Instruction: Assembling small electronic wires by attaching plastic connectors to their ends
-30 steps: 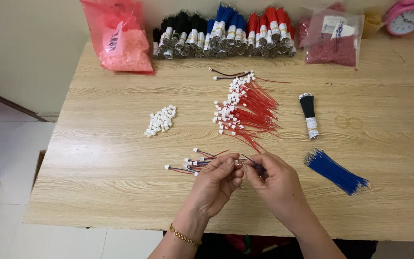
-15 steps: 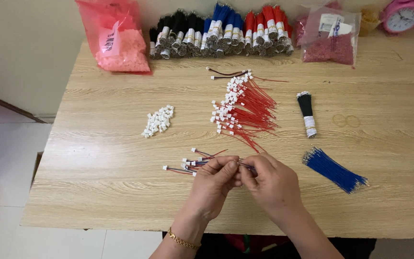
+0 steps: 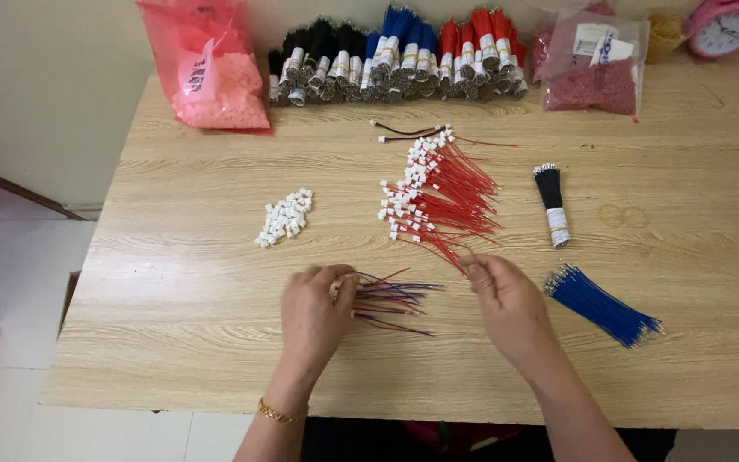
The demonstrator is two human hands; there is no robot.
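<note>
Two hands work near the table's point(image 3: 173, 282) front edge. Left hand point(image 3: 314, 316) pinches a small wire bundle point(image 3: 391, 299), its long axis left to right, loose ends pointing right. Right hand point(image 3: 506, 299) pinches one red wire point(image 3: 455, 252) from the red pile point(image 3: 442, 192). At the back edge, a pink bag point(image 3: 211, 73) holds pale pieces.
</note>
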